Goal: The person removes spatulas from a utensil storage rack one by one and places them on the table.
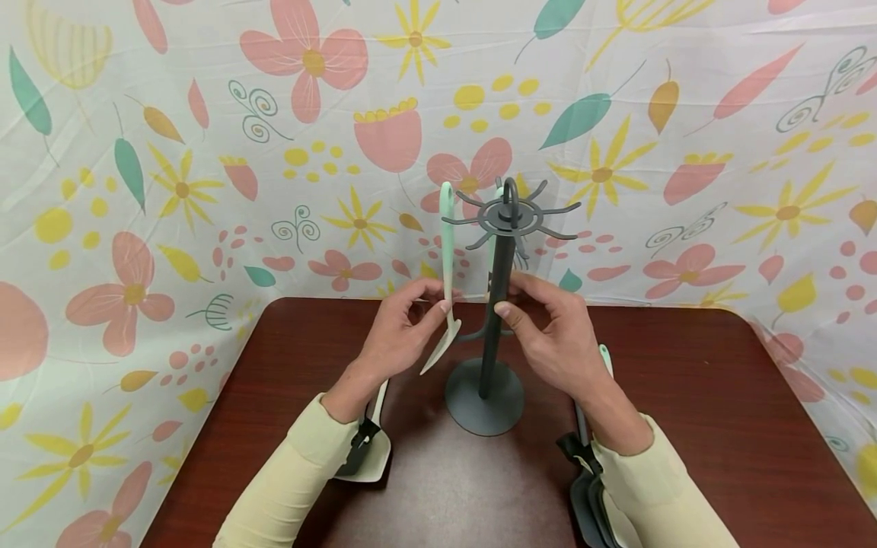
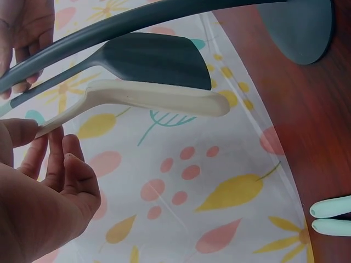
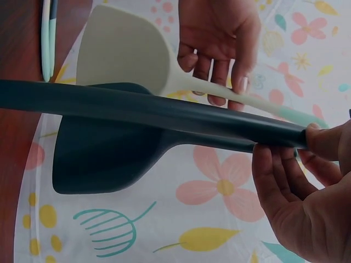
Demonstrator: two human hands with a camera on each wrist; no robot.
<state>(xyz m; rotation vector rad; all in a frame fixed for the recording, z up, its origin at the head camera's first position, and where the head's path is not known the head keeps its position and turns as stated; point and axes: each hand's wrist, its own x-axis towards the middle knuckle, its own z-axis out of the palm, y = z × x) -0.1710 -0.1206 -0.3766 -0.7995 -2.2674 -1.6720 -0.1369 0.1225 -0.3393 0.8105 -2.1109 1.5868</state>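
Note:
My left hand (image 1: 404, 327) pinches the handle of a cream turner (image 3: 123, 49) with a mint-green end. This turner stands upright at the left of a dark grey utensil stand (image 1: 484, 403), its top close to one of the curved hooks; whether it hangs there I cannot tell. My right hand (image 1: 555, 327) grips the stand's pole (image 3: 219, 118), thumb in front and fingers behind. A dark turner (image 2: 153, 60) with a mint end is behind the pole, blade down, its handle passing by my right fingers. In the head view the pole mostly hides it.
On the brown table (image 1: 671, 380), cream and dark utensils (image 1: 370, 464) with a black tie lie beside my left forearm. More dark utensils (image 1: 588, 495), also tied in black, lie by my right forearm. A flower-print cloth (image 1: 205, 152) hangs right behind the table.

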